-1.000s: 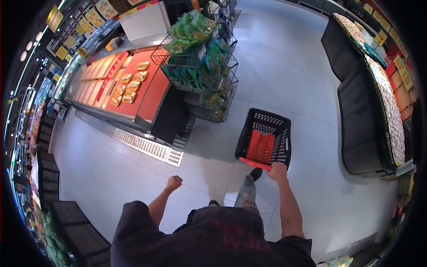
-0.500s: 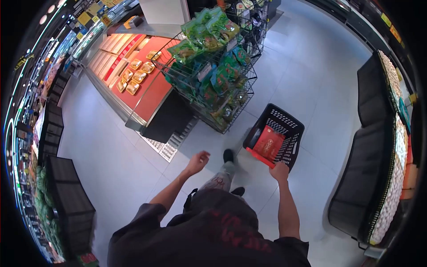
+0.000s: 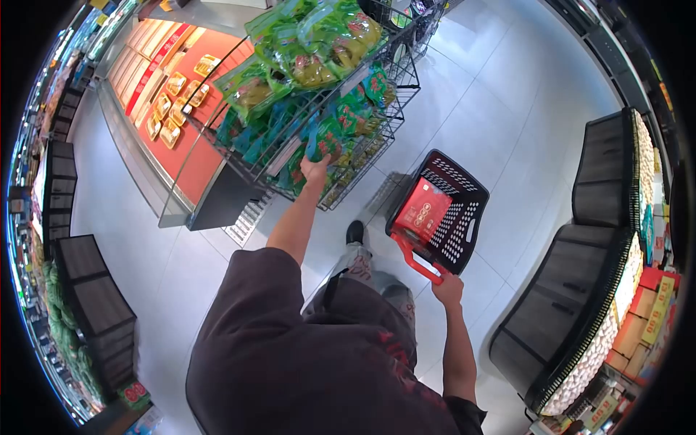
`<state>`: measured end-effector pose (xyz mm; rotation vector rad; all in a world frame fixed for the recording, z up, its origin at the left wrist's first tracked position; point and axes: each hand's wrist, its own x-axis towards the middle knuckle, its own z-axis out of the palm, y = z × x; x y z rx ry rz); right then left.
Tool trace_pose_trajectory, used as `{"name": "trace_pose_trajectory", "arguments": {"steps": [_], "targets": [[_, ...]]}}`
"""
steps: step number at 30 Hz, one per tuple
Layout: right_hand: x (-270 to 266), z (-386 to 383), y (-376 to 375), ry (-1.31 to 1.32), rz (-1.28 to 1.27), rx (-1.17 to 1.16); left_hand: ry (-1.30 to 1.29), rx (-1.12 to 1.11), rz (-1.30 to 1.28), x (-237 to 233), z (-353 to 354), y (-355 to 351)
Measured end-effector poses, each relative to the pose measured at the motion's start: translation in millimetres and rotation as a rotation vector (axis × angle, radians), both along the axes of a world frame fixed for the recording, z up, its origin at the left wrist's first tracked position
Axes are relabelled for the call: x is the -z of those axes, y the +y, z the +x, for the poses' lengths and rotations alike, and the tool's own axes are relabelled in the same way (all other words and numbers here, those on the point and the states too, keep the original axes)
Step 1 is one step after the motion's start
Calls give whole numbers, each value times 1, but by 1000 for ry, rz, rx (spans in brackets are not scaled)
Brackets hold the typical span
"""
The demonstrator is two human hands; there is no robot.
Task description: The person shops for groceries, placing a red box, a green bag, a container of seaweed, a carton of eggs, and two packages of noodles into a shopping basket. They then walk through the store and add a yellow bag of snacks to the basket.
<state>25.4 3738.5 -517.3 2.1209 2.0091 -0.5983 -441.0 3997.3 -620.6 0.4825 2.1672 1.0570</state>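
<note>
My left hand reaches up to the wire rack and has its fingers closed at the lower end of a green plastic bag. The bag sits on the rack's lower tier among similar green bags; part of my grip is hidden against it. On the right, my right hand is wrapped round the red handle of a black shopping basket. Inside the basket lies a red package with pale printing.
A wire rack of green bags stands ahead, beside a display counter with yellow trays of packed food. Dark produce stands line the right, and another stand is at left. Tiled floor runs between.
My left hand has moved forward from open air to a green bag on the rack. The rack is nearer, and the basket, still in my right hand, now hangs with its handle swung toward me.
</note>
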Motion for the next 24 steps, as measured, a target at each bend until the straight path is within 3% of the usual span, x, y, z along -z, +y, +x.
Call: {"name": "trace_pose_trajectory", "arguments": {"steps": [5,7,8,10,11,13,14,15,18,20,22,24], "targets": [[6,19,26,34,-6,-31,121,-5,-108,-28,0,7],[4,26,38,49,-5,-35,381,313,-69,-42,4,2],[3,29,39,61,-18,-32,387,317,-64,-50,11,-4],[2,34,43,66,-49,-20,591,550,384,-85,33,-22],[2,35,47,70,-84,-17,603,552,381,-102,46,-29],[-13,42,56,132,-139,-19,559,627,516,-143,79,-44],[-16,47,61,200,-206,-62,412,602,402,-173,103,-49],[-16,54,64,271,-278,-104,427,607,391,-187,118,-48],[-17,90,103,756,-646,-113,-8,638,244,-221,176,-56],[-41,97,140,1085,-330,-17,-142,670,234,-235,221,-50],[-80,100,185,1266,-283,128,-315,715,210,-244,259,-45],[-92,107,223,1511,-419,213,-384,704,177,-247,288,-37]]}}
